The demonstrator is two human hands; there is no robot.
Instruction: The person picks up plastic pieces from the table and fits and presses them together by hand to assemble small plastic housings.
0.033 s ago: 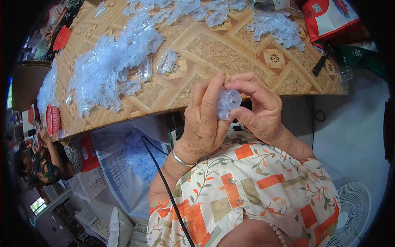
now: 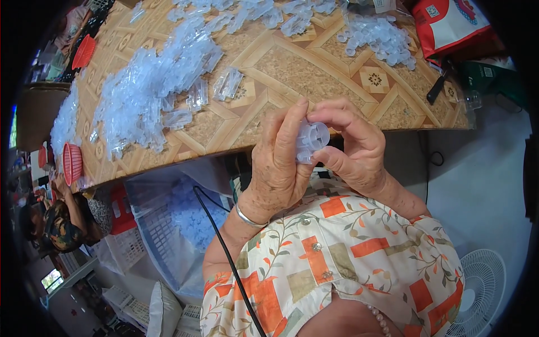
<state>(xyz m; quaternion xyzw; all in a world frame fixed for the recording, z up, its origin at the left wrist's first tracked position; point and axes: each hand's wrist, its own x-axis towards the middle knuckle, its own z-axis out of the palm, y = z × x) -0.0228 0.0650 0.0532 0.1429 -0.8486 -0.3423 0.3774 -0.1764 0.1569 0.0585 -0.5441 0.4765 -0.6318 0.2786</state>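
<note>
At the patterned bench (image 2: 281,67) across the upper frame, the left hand (image 2: 275,160), fingers closed, and the right hand (image 2: 357,145), fingers half-curled, both hold a mid-frame clear plastic part (image 2: 304,138), round end rightward, visible length running up-down.

- Can pass fwd over bare tabletop (image 2: 300,70), betw. clear plastic heap (image 2: 143,92) on L & cap pile (image 2: 384,42) at upper R.
- Narrowed on L by loose pcs (image 2: 227,84) just beside heap.
- Blocked at R end by red bag (image 2: 446,33), w/ black-handled tool (image 2: 435,89) near table corner.
- Blocked betw. L hand (image 2: 279,157) & R hand (image 2: 355,143) by clear plastic part (image 2: 309,143).
- Obstructed lower L by black cable (image 2: 214,222) crossing L forearm (image 2: 240,233) in view.
</note>
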